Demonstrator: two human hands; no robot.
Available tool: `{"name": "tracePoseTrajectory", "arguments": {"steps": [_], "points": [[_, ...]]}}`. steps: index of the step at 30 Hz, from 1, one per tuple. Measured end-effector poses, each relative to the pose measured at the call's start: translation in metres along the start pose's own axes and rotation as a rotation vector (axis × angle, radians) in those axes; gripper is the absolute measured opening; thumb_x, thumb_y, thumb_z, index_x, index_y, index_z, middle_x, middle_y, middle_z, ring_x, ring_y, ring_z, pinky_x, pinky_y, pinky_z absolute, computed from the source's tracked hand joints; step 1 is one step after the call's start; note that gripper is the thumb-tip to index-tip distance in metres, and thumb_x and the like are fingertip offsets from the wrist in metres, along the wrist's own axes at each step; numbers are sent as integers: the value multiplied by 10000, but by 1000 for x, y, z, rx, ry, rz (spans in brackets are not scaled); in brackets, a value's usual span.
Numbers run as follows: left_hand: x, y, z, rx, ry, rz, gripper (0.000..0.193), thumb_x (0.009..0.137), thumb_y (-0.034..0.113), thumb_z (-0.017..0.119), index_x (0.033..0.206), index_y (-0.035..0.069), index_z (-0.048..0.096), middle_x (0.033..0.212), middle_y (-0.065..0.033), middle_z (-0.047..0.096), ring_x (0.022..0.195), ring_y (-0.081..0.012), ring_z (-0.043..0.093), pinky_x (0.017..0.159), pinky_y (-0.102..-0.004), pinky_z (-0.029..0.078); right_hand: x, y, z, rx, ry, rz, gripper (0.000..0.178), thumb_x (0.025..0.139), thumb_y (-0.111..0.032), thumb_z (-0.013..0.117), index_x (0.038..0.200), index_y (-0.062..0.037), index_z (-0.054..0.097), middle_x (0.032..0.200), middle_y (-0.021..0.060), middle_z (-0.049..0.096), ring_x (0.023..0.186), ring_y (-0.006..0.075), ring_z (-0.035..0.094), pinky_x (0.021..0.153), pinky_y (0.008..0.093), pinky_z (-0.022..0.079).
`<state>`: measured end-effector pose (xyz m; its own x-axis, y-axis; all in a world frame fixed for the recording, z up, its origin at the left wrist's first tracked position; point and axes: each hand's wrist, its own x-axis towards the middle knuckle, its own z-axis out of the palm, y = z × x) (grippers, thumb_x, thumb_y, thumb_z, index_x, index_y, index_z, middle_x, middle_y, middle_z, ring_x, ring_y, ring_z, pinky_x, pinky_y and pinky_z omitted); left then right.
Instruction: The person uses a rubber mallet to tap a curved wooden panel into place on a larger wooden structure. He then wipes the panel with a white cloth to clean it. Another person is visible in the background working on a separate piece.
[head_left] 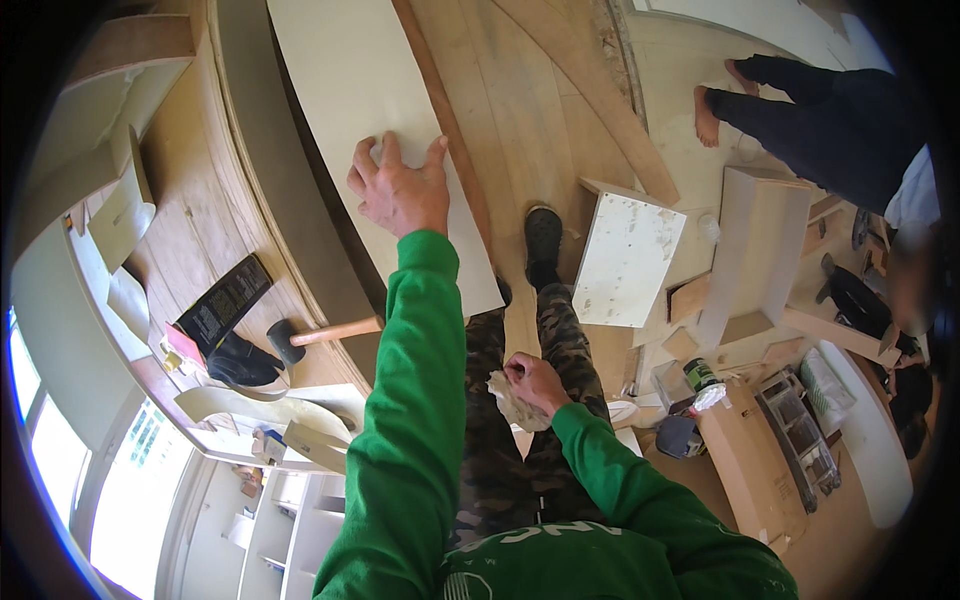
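My left hand rests on a long pale board, its fingers spread and slightly bent with the tips on the surface. It grips nothing. Close to my legs, my right hand is closed on a crumpled off-white cloth, which hangs partly below the fingers. A brown wooden edge runs along the right side of the board. To the left of my sleeve a mallet with a dark head and wooden handle lies on a wooden surface.
Left of the board, a black box and a dark cloth-like item lie near the mallet. A stained white panel stands right of my foot. Farther right are a green can, a cardboard box and another person with bare feet.
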<state>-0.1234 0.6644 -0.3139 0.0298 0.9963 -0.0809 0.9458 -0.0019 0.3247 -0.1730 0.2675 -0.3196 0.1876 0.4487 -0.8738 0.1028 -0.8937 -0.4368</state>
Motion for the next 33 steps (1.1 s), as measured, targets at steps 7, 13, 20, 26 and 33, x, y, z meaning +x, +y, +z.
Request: {"name": "tracePoseTrajectory", "arguments": {"steps": [7,13,20,26,33], "points": [[6,-16,-1,-149,8,27,493,877,306,863,1322,117,768,1487,-86,612,1383,-365,531,1001,-547,531,10,-11,-14,39,91,-27,103,1005,-129,732,1015,-29,754,948,163,791,868,312,782,803,394,600],[-39,-96,-29,-262,148,-89,447,1023,247,714,1427,58,676,1441,-186,642,1346,-406,574,1121,-518,488,13,-102,-81,498,369,-152,137,1035,-140,751,1125,-41,720,975,162,739,916,286,731,880,365,569],[-118,-139,-23,-446,-174,-658,738,1166,584,403,1465,-48,638,1435,-291,670,1290,-456,638,1120,-503,490,52,-203,-85,-90,443,-786,273,920,-23,823,1168,-42,710,1174,154,635,1095,366,649,939,427,571],[-116,-134,-24,-592,-203,-638,809,1160,634,388,1433,-78,658,1326,-307,730,1226,-483,678,1072,-499,513,59,-182,-48,-364,469,-875,356,764,105,776,1083,-53,765,1173,123,645,1095,361,650,926,451,587],[-113,-165,-21,-654,-409,-626,836,1152,650,410,1452,-94,646,1360,-330,720,1277,-493,672,1100,-507,504,91,-211,-76,-577,467,-969,342,754,43,741,1080,-60,767,1203,106,662,1092,352,637,931,457,566]]}}
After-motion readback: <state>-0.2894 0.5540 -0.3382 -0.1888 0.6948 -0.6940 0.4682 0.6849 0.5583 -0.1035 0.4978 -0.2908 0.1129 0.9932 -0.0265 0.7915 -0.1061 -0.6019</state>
